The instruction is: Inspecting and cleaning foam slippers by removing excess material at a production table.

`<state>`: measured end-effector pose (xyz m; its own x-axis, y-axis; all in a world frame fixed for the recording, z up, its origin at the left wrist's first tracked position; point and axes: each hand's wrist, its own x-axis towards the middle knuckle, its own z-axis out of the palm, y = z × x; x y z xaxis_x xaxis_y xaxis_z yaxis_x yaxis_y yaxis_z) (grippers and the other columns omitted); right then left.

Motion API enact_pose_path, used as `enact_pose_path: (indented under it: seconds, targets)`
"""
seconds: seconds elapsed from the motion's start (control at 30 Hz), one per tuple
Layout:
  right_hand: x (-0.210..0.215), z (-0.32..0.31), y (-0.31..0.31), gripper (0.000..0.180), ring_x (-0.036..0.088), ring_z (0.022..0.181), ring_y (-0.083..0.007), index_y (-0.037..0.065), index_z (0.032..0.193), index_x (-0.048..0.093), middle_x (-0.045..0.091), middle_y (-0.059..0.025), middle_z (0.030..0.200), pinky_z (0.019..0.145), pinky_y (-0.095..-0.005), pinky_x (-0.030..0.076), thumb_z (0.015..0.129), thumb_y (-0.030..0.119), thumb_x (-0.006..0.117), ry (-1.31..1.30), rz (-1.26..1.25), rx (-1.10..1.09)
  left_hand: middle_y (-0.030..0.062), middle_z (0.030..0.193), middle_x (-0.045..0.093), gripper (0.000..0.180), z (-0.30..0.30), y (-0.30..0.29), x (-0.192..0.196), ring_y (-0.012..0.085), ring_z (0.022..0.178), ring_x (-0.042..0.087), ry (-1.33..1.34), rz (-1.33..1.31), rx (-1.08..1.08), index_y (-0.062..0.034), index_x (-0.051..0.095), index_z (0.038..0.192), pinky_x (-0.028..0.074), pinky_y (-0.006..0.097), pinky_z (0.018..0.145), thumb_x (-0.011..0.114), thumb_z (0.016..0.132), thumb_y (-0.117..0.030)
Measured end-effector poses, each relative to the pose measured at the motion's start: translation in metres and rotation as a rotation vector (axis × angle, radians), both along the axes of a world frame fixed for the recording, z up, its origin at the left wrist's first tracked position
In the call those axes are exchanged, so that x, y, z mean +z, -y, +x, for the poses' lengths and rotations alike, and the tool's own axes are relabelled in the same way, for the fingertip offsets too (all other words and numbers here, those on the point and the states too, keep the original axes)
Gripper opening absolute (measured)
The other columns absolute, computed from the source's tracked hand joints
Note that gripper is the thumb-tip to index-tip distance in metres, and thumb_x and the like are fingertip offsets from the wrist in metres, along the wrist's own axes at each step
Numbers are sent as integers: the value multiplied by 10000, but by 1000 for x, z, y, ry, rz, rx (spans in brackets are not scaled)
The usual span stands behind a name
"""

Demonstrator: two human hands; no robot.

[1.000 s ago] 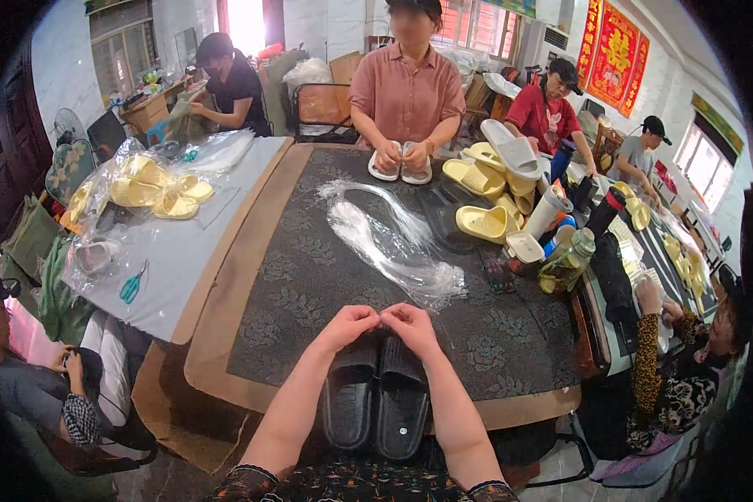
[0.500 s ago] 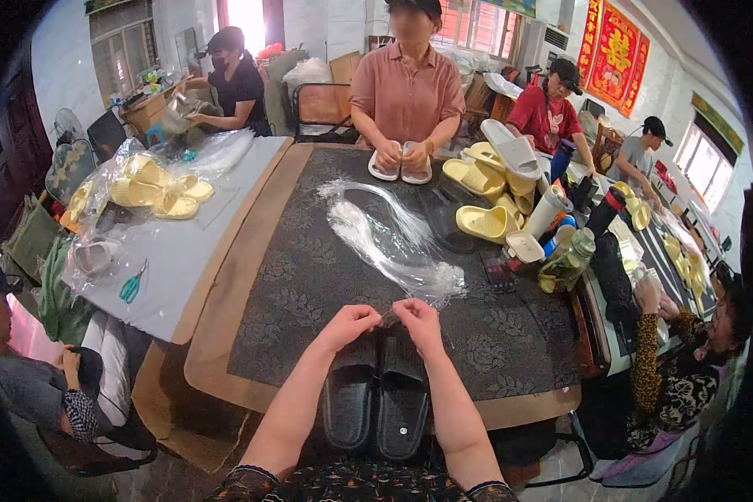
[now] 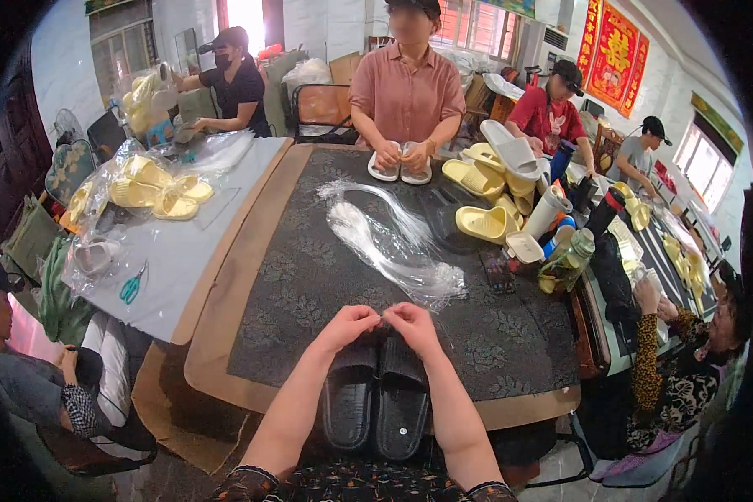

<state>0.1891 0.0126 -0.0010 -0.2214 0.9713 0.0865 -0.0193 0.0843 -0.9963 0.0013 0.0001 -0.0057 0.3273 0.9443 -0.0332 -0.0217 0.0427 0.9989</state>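
Observation:
My left hand [image 3: 349,326] and my right hand [image 3: 412,325] meet above the near part of the table, thumbs and forefingers pinched together. What lies between the fingertips is too thin and small to make out. Under my wrists, a pair of black slide slippers lies side by side at the table's near edge: the left slipper [image 3: 349,408] and the right slipper [image 3: 403,414], which has a small white sticker. Just beyond my fingers lies a loose bundle of clear plastic strands [image 3: 364,230], bent in a curve.
A dark patterned mat [image 3: 289,314] covers the table. To the right are a pile of yellow slippers [image 3: 481,219], a clear bottle [image 3: 567,266] and a white tumbler [image 3: 549,209]. On the left table lie bagged yellow slippers [image 3: 142,188] and teal scissors [image 3: 131,287]. A person opposite holds white slippers [image 3: 416,167].
My fingertips have drawn closer together, my right hand shifting slightly left and nearer to me. At the far left, a co-worker has raised a bag of yellow slippers.

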Motion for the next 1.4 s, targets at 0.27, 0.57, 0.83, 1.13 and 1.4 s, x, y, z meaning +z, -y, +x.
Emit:
enact_pose_path:
  seconds: [0.27,0.57,0.83,1.13,1.4]
  targets:
    - [2,1,0,137,511,675,-39,20,877,654,606,34,748,614,-198,405,838,151,660,-3,-30,-41,-26,733,590,204,2,1,1,56,676,505,42,-7,9,-22,640,821,403,209,613,598,872,-215]
    - [-1,1,-2,145,544,704,-59,6,881,650,620,14,774,652,-215,432,838,144,660,30,-55,-9,-30,719,591,202,3,0,0,54,660,503,-10,1,18,-27,647,830,402,207,598,590,873,-216]
    - [0,1,0,134,527,703,-49,19,872,656,618,27,778,650,-207,417,837,148,664,9,-52,-55,-35,724,584,188,2,2,6,54,656,497,-5,14,9,-32,639,821,395,207,590,591,872,-206]
    - [-2,0,-2,134,535,698,-52,15,872,658,625,14,771,629,-211,424,838,145,658,29,33,7,-21,763,611,179,1,-1,0,54,679,502,-16,-15,2,-30,645,835,411,210,626,592,872,-197]
    - [-4,-2,0,137,544,716,-53,5,854,655,631,9,782,652,-214,431,844,142,648,9,19,97,-23,774,615,186,1,1,6,55,686,507,-9,8,-7,-23,643,837,415,209,635,584,872,-196]
